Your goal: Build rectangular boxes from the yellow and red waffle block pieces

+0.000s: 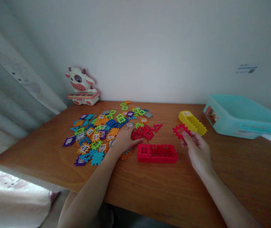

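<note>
My right hand (198, 148) pinches a red interlocking building tile (181, 130) with a notched edge and an open middle, held up over the table. With fingers and thumb apart, my left hand (126, 139) lies at the right edge of the pile of colored tiles (97, 136), by several loose red tiles (147, 132); its fingertips are partly hidden. Between the hands, a long red open box (159, 155) built from such tiles rests on the wood. A yellow box of joined tiles (192, 122) stands behind my right hand, which covers part of its near side.
A translucent turquoise bin (242, 126) stands at the right of the wooden table (135, 193). In the back left corner sits a cow-shaped toy piano (82, 87). A pale curtain (14, 76) hangs on the left, and a wall (154, 53) closes off the back.
</note>
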The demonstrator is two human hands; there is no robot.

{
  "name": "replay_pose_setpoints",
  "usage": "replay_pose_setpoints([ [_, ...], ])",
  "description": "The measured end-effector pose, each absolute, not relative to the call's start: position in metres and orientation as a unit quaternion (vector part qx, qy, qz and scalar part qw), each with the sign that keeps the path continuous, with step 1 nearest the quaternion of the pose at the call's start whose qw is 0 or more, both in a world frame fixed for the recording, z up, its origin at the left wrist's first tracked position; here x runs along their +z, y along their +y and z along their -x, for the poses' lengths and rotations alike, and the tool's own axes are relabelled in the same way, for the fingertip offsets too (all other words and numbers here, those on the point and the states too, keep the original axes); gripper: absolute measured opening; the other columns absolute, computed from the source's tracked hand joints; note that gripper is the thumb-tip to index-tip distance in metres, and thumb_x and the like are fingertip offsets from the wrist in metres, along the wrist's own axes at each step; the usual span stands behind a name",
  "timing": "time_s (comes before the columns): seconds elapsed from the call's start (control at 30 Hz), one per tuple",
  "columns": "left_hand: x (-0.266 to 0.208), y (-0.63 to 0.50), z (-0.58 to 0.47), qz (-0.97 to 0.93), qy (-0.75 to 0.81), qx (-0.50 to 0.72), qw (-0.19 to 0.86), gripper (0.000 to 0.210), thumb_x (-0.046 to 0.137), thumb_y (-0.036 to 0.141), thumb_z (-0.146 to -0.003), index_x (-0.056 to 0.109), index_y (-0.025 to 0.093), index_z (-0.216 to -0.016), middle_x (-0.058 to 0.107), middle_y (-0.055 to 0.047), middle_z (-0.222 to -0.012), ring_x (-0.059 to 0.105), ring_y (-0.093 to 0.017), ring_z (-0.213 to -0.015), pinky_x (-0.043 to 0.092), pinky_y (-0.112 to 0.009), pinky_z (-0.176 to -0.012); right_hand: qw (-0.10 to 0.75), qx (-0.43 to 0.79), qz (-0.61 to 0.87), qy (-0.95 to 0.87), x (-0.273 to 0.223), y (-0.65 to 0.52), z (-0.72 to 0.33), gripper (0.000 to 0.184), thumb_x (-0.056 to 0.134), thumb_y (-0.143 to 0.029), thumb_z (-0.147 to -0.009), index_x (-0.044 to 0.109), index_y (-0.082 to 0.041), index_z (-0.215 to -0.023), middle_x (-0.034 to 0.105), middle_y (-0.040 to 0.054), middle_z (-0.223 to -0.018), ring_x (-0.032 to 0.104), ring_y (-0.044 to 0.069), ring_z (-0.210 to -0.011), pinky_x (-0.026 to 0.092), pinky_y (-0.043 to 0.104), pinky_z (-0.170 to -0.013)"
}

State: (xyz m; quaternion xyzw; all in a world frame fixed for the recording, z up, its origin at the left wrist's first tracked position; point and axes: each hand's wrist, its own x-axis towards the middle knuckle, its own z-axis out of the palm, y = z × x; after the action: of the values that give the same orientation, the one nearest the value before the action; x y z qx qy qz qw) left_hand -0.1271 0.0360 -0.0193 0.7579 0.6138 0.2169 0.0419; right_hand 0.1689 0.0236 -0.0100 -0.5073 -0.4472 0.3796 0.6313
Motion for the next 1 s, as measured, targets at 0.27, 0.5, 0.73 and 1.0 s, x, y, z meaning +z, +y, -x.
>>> replay_pose_setpoints([
  [0.27,-0.021,0.04,0.129,-0.73,0.619,0.271,0.105,0.052,0.08,0.039,-0.077,0.062,0.018,-0.121,0.07,-0.011,-0.121,0.066,-0.028,-0.113,0.052,-0.041,-0.102,0.638,0.43,0.492,-0.408,-0.012,0.026,-0.167,0.046,0.087,-0.058,-0.063,0.072,-0.021,-0.086,0.072,0.0015,-0.079,0.059,0.012,-0.062,0.049,0.025,-0.055],
  [0.5,-0.021,0.043,0.134,-0.722,0.609,0.318,0.077,0.047,0.081,0.017,-0.073,0.064,0.018,-0.117,0.064,-0.01,-0.119,0.064,-0.025,-0.111,0.052,-0.04,-0.102,0.646,0.452,0.483,-0.38,-0.013,0.029,-0.167,0.044,0.092,-0.052,-0.056,0.067,-0.021,-0.075,0.07,0.0006,-0.07,0.061,0.014,-0.063,0.05,0.026,-0.056],
  [0.73,-0.016,0.045,0.134,-0.693,0.62,0.345,0.126,0.024,0.065,0.013,-0.085,0.067,0.018,-0.108,0.074,-0.006,-0.104,0.07,-0.02,-0.089,0.057,-0.034,-0.086,0.652,0.476,0.462,-0.369,-0.009,0.026,-0.168,0.031,0.088,-0.035,-0.06,0.063,-0.023,-0.073,0.073,0.0009,-0.077,0.059,0.014,-0.065,0.045,0.023,-0.049],
  [1.0,-0.005,0.038,0.121,-0.662,0.585,0.444,0.153,0.021,0.059,0.032,-0.093,0.069,0.02,-0.106,0.075,-0.004,-0.098,0.069,-0.017,-0.08,0.054,-0.028,-0.072,0.621,0.547,0.451,-0.335,0.0,0.022,-0.168,0.027,0.083,-0.028,-0.058,0.058,-0.023,-0.065,0.075,0.0028,-0.08,0.048,0.012,-0.062,0.031,0.018,-0.044],
])
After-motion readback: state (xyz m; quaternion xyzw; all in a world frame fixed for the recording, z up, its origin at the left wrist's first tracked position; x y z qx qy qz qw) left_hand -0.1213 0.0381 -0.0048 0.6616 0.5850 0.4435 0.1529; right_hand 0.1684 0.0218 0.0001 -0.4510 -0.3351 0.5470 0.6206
